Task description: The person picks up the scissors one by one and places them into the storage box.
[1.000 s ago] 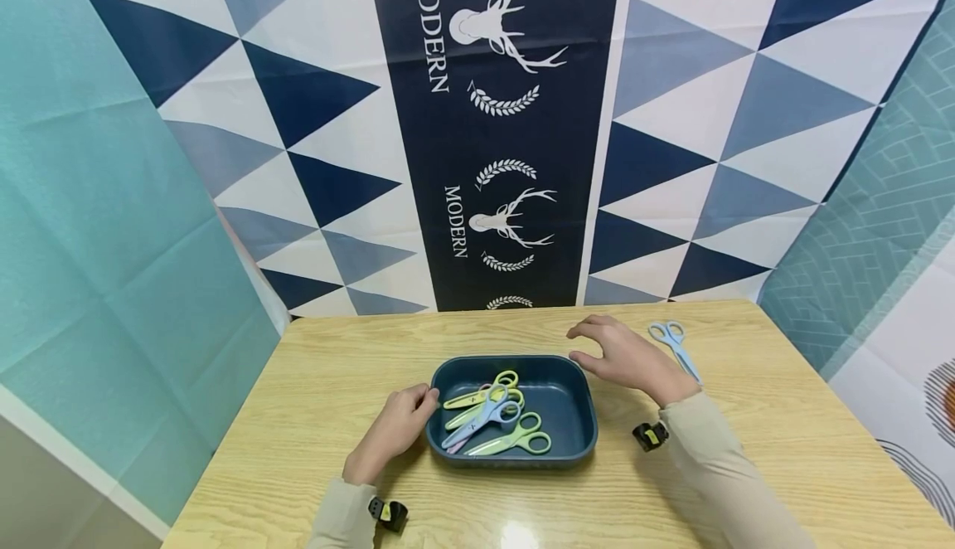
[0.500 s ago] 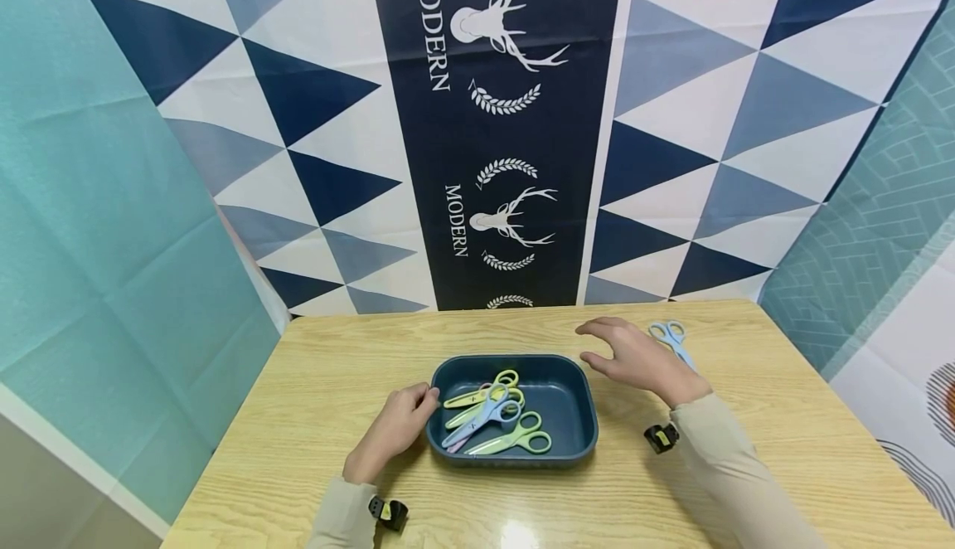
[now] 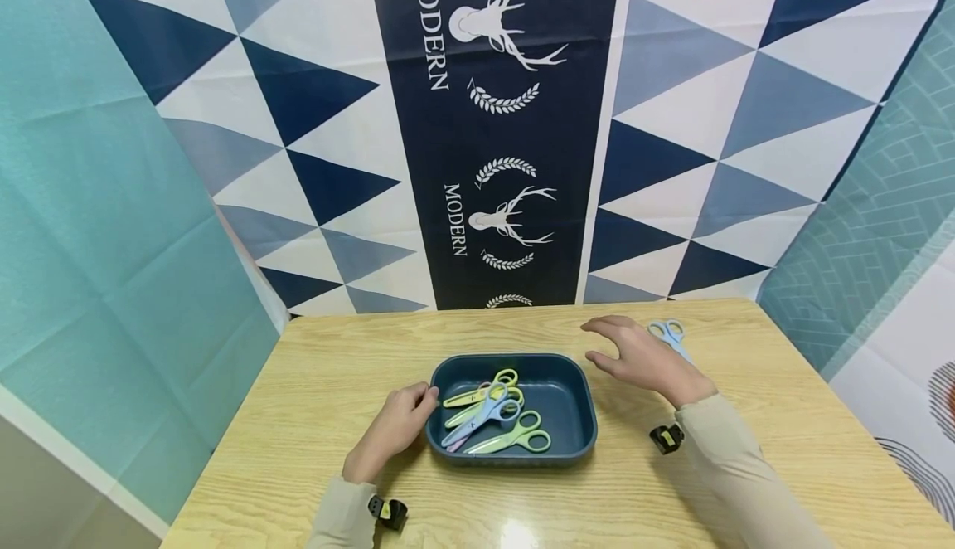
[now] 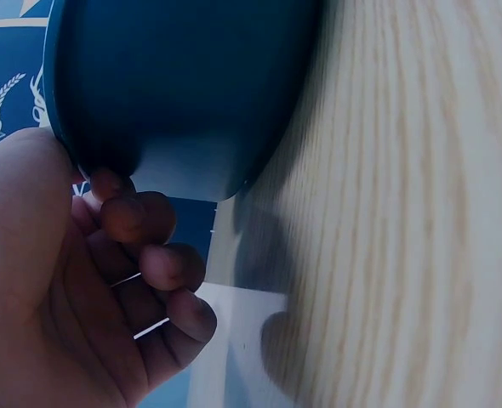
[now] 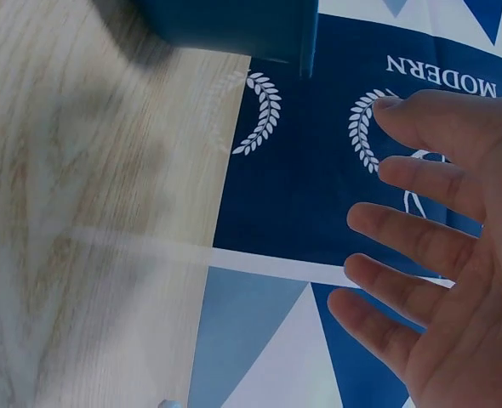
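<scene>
A dark blue tray (image 3: 515, 459) stands on the table with several scissors in it. Light blue scissors (image 3: 461, 433) lie over yellow scissors (image 3: 464, 400) in its left part, with green scissors (image 3: 501, 443) nearer the front; a pinkish piece beneath is mostly hidden. My left hand (image 3: 395, 429) pinches the tray's left rim between thumb and index finger, its other fingers curled below. To the right of the tray, my right hand (image 3: 642, 356) hovers with parted, relaxed fingers, holding nothing. Behind it, another pair of light blue scissors (image 3: 669, 333) is partly covered by the hand.
The wooden table (image 3: 328, 366) ends at a patterned backdrop (image 3: 507, 134) at the back. Teal cloth (image 3: 119, 225) hangs at the left side. Each sleeve has a small black device (image 3: 390, 513) near the wrist.
My right hand has drifted a little to the right, away from the tray, and now covers more of the scissors on the table. The left hand and tray have stayed put.
</scene>
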A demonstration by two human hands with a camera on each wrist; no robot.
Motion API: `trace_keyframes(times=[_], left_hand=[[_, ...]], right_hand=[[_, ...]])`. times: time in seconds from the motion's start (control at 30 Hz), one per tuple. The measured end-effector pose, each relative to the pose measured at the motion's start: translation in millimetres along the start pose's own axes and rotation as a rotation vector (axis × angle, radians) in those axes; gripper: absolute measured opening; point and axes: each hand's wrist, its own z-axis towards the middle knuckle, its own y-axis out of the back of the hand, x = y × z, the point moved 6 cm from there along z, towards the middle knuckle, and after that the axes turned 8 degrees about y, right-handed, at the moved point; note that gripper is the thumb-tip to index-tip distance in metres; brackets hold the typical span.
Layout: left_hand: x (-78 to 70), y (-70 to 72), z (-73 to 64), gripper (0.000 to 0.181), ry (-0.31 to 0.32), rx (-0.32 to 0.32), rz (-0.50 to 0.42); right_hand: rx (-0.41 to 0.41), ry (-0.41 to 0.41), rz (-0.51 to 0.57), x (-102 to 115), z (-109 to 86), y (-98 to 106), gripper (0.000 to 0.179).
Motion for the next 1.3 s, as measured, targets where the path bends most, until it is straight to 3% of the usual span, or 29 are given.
trace_keyframes(times=[1.3], left_hand=[[0.6, -0.1, -0.2, 0.037, 0.022, 0.001, -0.006]], right_hand=[[-0.036, -0.059, -0.046, -39.9, -17.7, -9.9, 0.055]])
